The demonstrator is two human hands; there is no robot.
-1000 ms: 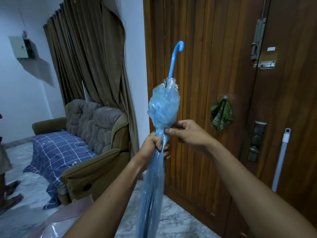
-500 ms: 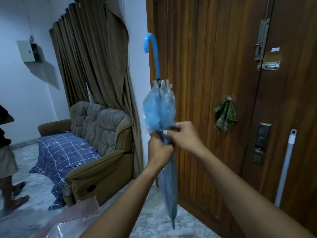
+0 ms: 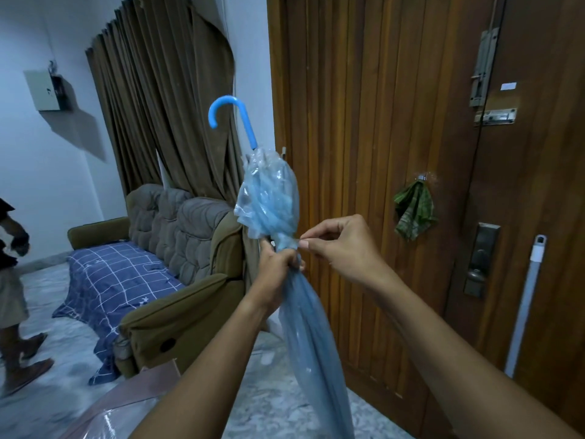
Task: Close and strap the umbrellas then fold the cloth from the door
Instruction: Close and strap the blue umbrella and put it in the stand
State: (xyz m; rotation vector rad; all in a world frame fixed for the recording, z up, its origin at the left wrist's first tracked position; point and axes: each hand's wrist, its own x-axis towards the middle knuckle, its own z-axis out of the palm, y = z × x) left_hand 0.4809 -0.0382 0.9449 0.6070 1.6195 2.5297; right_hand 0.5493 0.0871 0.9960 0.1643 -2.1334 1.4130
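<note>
Handle up, blue umbrella sits in front of the door. The left hand is clamped round its cinched waist. The right hand pinches at the same spot, fingertips together; what's btwn them is too small to tell. Umbrella tip is cut off at btm edge. Green cloth hangs on the door.

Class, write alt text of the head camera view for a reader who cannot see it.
Two bare hands hold a closed blue umbrella roughly upright, hooked handle on top: the left hand grips its cinched middle while the right hand pinches at the same spot. Behind, a green cloth hangs from a hook on a wooden door.
</note>
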